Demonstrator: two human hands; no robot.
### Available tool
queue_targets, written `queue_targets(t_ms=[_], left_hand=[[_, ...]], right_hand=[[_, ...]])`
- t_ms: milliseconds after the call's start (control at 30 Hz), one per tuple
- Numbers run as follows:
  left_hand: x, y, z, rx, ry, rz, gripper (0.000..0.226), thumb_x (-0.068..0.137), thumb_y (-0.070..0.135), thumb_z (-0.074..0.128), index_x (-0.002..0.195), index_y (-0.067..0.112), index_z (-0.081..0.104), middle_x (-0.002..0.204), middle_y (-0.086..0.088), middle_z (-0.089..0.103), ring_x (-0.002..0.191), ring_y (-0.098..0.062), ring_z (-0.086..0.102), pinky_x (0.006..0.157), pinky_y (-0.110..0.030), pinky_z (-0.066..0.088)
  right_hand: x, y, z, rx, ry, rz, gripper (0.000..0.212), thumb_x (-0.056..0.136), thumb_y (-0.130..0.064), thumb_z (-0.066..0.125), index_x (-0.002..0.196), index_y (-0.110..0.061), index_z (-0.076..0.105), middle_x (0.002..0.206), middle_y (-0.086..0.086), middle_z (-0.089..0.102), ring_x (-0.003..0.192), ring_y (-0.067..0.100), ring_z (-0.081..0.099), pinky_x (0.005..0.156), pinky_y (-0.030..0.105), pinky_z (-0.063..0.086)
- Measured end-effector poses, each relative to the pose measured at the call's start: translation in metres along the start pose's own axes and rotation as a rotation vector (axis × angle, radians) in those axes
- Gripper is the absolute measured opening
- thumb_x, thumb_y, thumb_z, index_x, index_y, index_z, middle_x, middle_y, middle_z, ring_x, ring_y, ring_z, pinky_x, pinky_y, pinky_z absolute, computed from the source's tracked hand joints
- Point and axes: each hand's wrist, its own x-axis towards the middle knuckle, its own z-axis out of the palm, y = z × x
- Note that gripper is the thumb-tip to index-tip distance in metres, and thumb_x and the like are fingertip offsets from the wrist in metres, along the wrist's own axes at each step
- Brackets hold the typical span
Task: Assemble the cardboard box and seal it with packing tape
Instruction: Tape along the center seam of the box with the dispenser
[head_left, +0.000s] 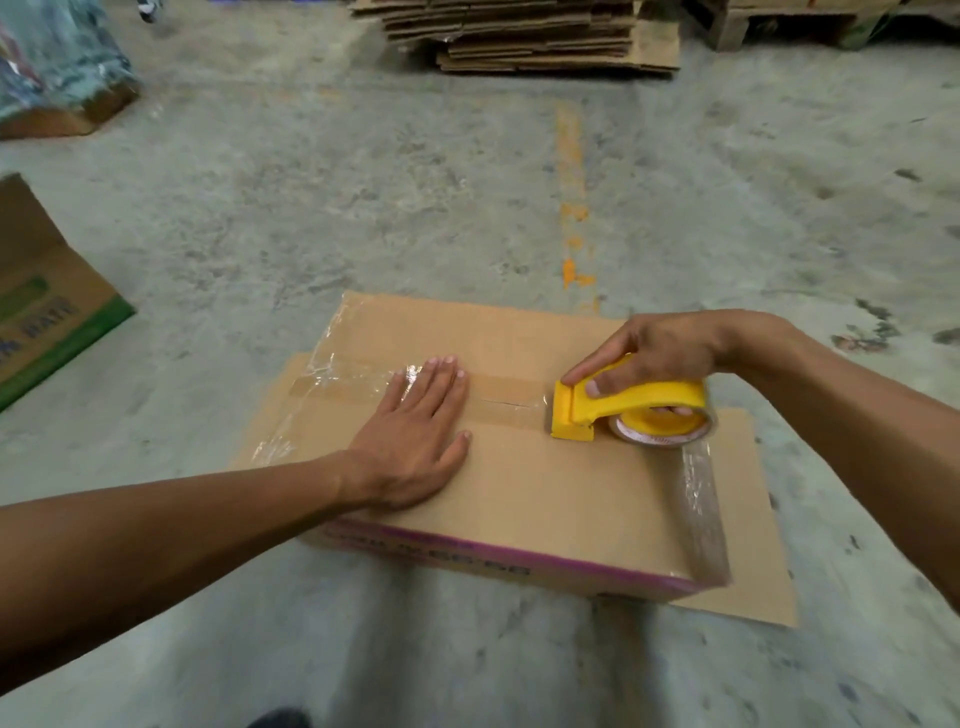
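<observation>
On the grey concrete floor, the brown corrugated cardboard box lies closed, its seam partly covered by clear packing tape; light and easily dented, it is best steadied by flat pressure near the seam. The left hand rests flat, fingers spread, on the flaps, and the right hand is clamped on the yellow plastic tape dispenser; flattened cartons are stacked beyond.

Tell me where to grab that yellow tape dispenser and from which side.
Grip the yellow tape dispenser by its curved handle arching over the roll, coming from above. The right hand holds it that way now, fingers over the arch and the thumb on its near side. Its flat front end sits on the cardboard box, so avoid that end.
</observation>
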Motion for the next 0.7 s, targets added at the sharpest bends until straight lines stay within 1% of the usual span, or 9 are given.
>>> queue_targets(t_ms=[67, 167, 233, 300, 367, 500, 600, 633, 700], left_hand=[[0.008, 0.005, -0.007, 0.108, 0.019, 0.102, 0.072, 0.096, 0.048, 0.007, 0.155, 0.01, -0.008, 0.163, -0.009, -0.013, 0.149, -0.023, -0.018, 0.12, -0.043, -0.012], [0.025, 0.035, -0.012, 0.145, 0.05, 0.244, 0.073, 0.095, 0.045, 0.011, 0.155, 0.005, -0.002, 0.164, -0.012, -0.007, 0.151, -0.023, -0.01, 0.121, -0.043, -0.006], [0.033, 0.061, -0.006, 0.076, 0.008, 0.218, 0.077, 0.091, 0.047, 0.006, 0.154, 0.004, -0.004, 0.164, -0.012, -0.007, 0.151, -0.022, -0.01, 0.122, -0.043, -0.004], [0.034, 0.076, 0.003, -0.014, -0.005, 0.137, 0.083, 0.086, 0.05, 0.001, 0.154, 0.003, -0.007, 0.164, -0.011, -0.008, 0.15, -0.02, -0.013, 0.122, -0.041, -0.004], [0.034, 0.078, 0.01, -0.051, 0.022, 0.106, 0.083, 0.086, 0.052, 0.001, 0.154, 0.005, -0.007, 0.164, -0.008, -0.008, 0.15, -0.017, -0.014, 0.122, -0.039, -0.005], [0.033, 0.075, 0.012, -0.026, 0.065, 0.123, 0.081, 0.089, 0.052, 0.004, 0.155, 0.007, -0.005, 0.164, -0.006, -0.007, 0.15, -0.015, -0.012, 0.122, -0.037, -0.004], [0.032, 0.076, 0.013, -0.017, 0.054, 0.119, 0.08, 0.089, 0.053, 0.003, 0.156, 0.01, -0.004, 0.164, -0.005, -0.008, 0.15, -0.014, -0.013, 0.122, -0.037, -0.003], [0.032, 0.076, 0.013, -0.015, 0.054, 0.118, 0.079, 0.089, 0.053, 0.003, 0.156, 0.011, -0.004, 0.164, -0.004, -0.009, 0.15, -0.013, -0.013, 0.122, -0.037, -0.003], [0.032, 0.074, 0.012, -0.027, 0.049, 0.118, 0.078, 0.09, 0.052, 0.004, 0.156, 0.012, -0.005, 0.164, -0.003, -0.011, 0.149, -0.012, -0.015, 0.122, -0.036, -0.004]], right_hand=[[0.003, 0.0, -0.001, -0.01, -0.007, 0.006, 0.026, 0.087, -0.037, 0.07, 0.112, -0.044, 0.068, 0.062, -0.041, 0.062, 0.055, -0.019, 0.057, 0.053, 0.0, 0.039], [0.004, 0.002, -0.002, -0.021, -0.001, 0.007, 0.025, 0.086, -0.042, 0.07, 0.11, -0.05, 0.067, 0.066, -0.04, 0.064, 0.061, -0.015, 0.059, 0.054, 0.0, 0.039], [0.004, 0.002, -0.001, -0.035, 0.0, 0.018, 0.026, 0.086, -0.045, 0.069, 0.111, -0.05, 0.069, 0.079, -0.033, 0.068, 0.07, -0.011, 0.061, 0.058, 0.001, 0.042], [0.004, 0.0, 0.0, -0.042, 0.0, 0.029, 0.029, 0.086, -0.046, 0.069, 0.114, -0.048, 0.069, 0.098, -0.024, 0.071, 0.086, -0.004, 0.064, 0.074, 0.01, 0.05], [0.003, -0.002, 0.0, -0.06, -0.004, 0.038, 0.03, 0.086, -0.046, 0.069, 0.116, -0.047, 0.068, 0.106, -0.019, 0.071, 0.097, 0.005, 0.064, 0.086, 0.019, 0.051], [-0.001, -0.001, 0.002, -0.052, -0.011, 0.029, 0.032, 0.087, -0.046, 0.068, 0.119, -0.047, 0.066, 0.11, -0.021, 0.069, 0.101, 0.002, 0.062, 0.09, 0.018, 0.048], [-0.011, 0.011, -0.004, -0.042, -0.002, 0.035, 0.032, 0.086, -0.046, 0.068, 0.118, -0.048, 0.066, 0.101, -0.027, 0.067, 0.091, -0.004, 0.062, 0.076, 0.009, 0.046], [-0.018, 0.019, -0.008, -0.053, 0.002, 0.047, 0.032, 0.085, -0.046, 0.069, 0.117, -0.049, 0.067, 0.101, -0.028, 0.068, 0.093, -0.002, 0.063, 0.078, 0.011, 0.047], [-0.038, 0.046, -0.016, -0.023, 0.015, 0.09, 0.031, 0.081, -0.048, 0.072, 0.112, -0.051, 0.068, 0.107, -0.023, 0.071, 0.104, 0.01, 0.066, 0.089, 0.022, 0.052]])
